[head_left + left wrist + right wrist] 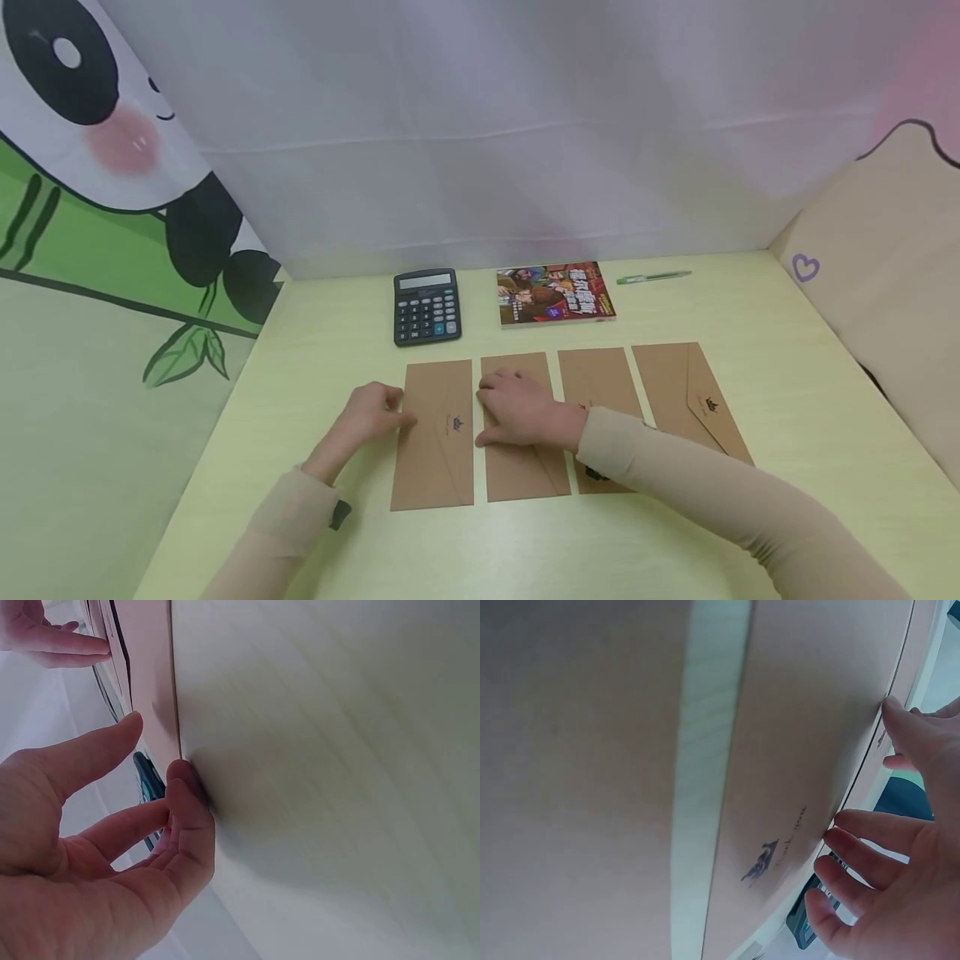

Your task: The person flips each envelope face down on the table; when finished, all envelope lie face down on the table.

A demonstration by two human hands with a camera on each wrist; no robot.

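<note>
Several brown paper envelopes lie side by side in a row. At the left edge of the leftmost envelope (433,458), my left hand (369,414) touches with its fingertips, the thumb reaching over the paper. In the left wrist view, bent fingers (191,817) meet that edge while the thumb stays apart from them. My right hand (521,407) rests across the second envelope (517,479), its thumb and spread fingertips along the left edge. A crown print shows on that envelope in the right wrist view (761,862). The right forearm partly covers the third envelope (592,371) and the fourth (663,375).
Behind the row lie a black calculator (427,307), a colourful book (555,293) and a green pen (654,277). A pale curtain (487,183) hangs at the table's far edge. Narrow strips of the light yellow table (322,333) separate the envelopes.
</note>
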